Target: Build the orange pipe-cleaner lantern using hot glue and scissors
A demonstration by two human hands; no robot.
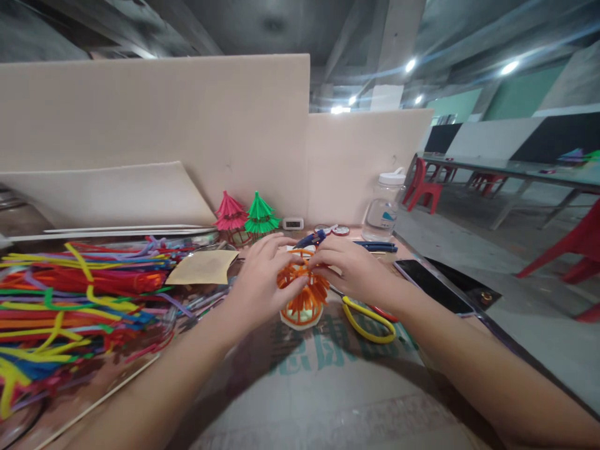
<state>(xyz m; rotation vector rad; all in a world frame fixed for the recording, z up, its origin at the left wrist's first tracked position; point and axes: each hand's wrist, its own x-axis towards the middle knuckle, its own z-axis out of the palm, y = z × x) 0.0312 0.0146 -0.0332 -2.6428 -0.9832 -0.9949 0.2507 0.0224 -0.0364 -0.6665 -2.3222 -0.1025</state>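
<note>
An orange pipe-cleaner structure (304,300) with a fringed layer stands on a pale base on the cardboard-covered table, between my hands. My left hand (267,281) is curled around its left side, thumb and fingers closed on it. At its upper right, the fingers of my right hand (344,265) are pinched together on the orange top. Just beyond my fingertips is a dark blue tool (310,239). Scissors with yellow handles (370,328) lie beneath my right forearm.
Colourful pipe cleaners (70,300) pile up at the left, near a tan sheet (202,267). Pink (230,212) and green (261,215) fringed models stand at the back. A bottle (383,209) and a phone (434,287) are on the right.
</note>
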